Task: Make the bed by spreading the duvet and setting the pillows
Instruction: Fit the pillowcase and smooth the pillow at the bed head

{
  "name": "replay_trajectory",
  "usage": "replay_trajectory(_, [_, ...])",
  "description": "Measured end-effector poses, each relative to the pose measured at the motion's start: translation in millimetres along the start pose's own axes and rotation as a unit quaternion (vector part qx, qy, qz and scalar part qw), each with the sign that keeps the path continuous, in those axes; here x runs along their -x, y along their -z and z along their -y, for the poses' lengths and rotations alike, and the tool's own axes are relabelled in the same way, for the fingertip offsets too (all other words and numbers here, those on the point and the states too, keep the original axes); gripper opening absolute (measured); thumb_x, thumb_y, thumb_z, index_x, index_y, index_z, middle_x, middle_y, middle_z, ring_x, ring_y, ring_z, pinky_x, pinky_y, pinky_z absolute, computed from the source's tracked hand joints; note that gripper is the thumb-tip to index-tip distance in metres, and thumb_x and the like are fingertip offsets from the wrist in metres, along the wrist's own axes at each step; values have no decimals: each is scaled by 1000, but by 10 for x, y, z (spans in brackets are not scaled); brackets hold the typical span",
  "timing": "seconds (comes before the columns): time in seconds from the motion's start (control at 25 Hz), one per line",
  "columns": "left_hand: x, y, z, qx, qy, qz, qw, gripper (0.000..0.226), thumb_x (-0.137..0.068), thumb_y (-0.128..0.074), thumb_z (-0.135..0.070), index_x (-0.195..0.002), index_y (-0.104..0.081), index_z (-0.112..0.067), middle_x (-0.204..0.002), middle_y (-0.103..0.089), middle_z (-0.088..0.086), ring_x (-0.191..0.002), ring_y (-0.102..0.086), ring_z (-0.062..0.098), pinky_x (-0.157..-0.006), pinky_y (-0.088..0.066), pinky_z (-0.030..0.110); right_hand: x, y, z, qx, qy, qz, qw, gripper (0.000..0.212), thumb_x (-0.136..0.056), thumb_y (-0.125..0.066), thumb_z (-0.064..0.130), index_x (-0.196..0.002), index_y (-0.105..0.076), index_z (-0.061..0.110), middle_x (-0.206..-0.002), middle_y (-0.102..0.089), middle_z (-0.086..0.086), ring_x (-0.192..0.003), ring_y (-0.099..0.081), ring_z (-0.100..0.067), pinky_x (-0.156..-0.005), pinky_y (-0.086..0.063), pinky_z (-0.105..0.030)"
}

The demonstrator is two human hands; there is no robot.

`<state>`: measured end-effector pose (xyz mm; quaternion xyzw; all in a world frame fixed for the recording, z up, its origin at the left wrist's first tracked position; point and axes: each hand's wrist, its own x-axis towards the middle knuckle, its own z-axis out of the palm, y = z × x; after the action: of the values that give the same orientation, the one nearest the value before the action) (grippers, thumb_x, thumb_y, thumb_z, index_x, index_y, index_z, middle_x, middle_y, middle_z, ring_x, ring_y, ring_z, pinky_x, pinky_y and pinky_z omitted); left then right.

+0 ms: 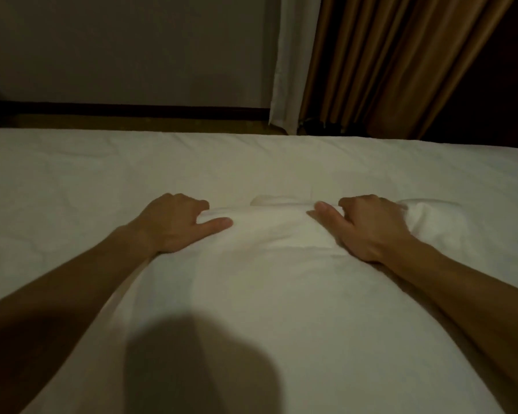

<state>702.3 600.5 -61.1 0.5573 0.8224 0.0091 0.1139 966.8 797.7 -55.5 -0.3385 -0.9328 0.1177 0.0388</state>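
Bed (pixel 72 174) is seen across its width, covered by a white sheet, lightly creased; far edge runs along a strip of brown floor (pixel 132 122); right far corner is cut off by the frame edge. A white pillow (pixel 251 279) is laid directly on the sheet at the near middle, its far end bunched into folds; both forearms are rested on the bedding beside it; a dark shadow is cast over its near part.

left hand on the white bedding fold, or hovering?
Touching. The head view shows the left hand with its fingers curled over the raised fold of white bedding, thumb lying flat on the cloth, no gap visible. The right hand grips the same fold.
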Motion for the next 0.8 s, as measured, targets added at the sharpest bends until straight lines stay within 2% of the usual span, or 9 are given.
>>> replay_trajectory(0.08, [95, 10, 68, 74, 21, -22, 997, 78, -69, -21, -93, -68, -60, -26, -66, -61, -7, -63, -56, 11, -63, -43, 31, -143, 72, 517, -31, 49, 32, 998, 87, -75, -5, 89, -71, -57, 19, -68, -58, 1, -68, -55, -20, -71, -43, -37])
replay_trajectory(0.2, [84, 240, -13, 183, 25, -148, 972, 66, -76, -41, -85, -55, -60, -25, -55, -59, -6, -57, -55, 13, -61, -45, 32, -378, 35, 980, -24, 74, -19, 997, 83, -85, -13, 83, -63, -58, 16, -58, -56, -1, -59, -54, -18, -64, -40, -34])
replay_trajectory(0.32, [-161, 442, -83, 126, 27, -163, 978, 62, -74, -37, -84, -68, -65, -30, -70, -66, -8, -74, -58, 15, -75, -45, 32, -603, 107, 778, -37, 4, -25, 999, 85, -88, -16, 80, -59, -61, 15, -51, -53, -3, -54, -55, -19, -64, -42, -32])
replay_trajectory(0.4, [-435, 373, -192, 82, 22, -105, 991, 69, -81, -31, -79, -94, -71, -25, -97, -71, -3, -89, -59, 17, -84, -44, 32, -634, 39, 581, -12, -9, -16, 1000, 85, -91, -13, 77, -60, -62, 15, -54, -55, -2, -57, -55, -20, -68, -45, -34])
replay_trajectory(0.44, [-562, 260, -251, 96, 5, -55, 994, 67, -85, -28, -76, -99, -69, -25, -106, -70, 0, -91, -58, 16, -86, -44, 32, -608, -57, 525, -1, -5, -8, 1000, 85, -91, -10, 75, -60, -62, 16, -55, -57, -2, -58, -56, -20, -69, -45, -35])
replay_trajectory(0.56, [-914, -87, -345, 249, -7, 119, 961, 52, -101, -26, -58, -121, -63, -29, -137, -57, -3, -116, -53, 16, -108, -35, 34, -512, -390, 473, -33, 6, -6, 999, 90, -90, -2, 75, -56, -59, 14, -52, -57, 0, -55, -55, -17, -66, -44, -34])
replay_trajectory(0.68, [-1112, -232, -441, 351, 62, 252, 900, 50, -100, -36, -57, -134, -58, -29, -141, -54, -4, -120, -54, 16, -112, -33, 37, -558, -490, 447, -78, 1, -22, 997, 92, -90, -3, 76, -56, -57, 10, -50, -56, -1, -52, -54, -16, -60, -41, -33])
replay_trajectory(0.72, [-1129, -258, -461, 355, 71, 265, 893, 50, -99, -37, -57, -135, -57, -28, -140, -55, -3, -118, -55, 16, -111, -35, 37, -569, -485, 448, -89, 0, -9, 996, 92, -89, -4, 76, -59, -58, 10, -52, -57, -1, -54, -55, -16, -60, -40, -33])
replay_trajectory(0.8, [-1104, -267, -507, 320, 49, 269, 907, 48, -101, -34, -55, -136, -55, -30, -135, -57, -4, -113, -56, 14, -105, -38, 34, -579, -456, 454, -113, 5, 33, 993, 89, -87, -6, 77, -72, -67, 14, -62, -62, 0, -63, -58, -14, -65, -42, -34])
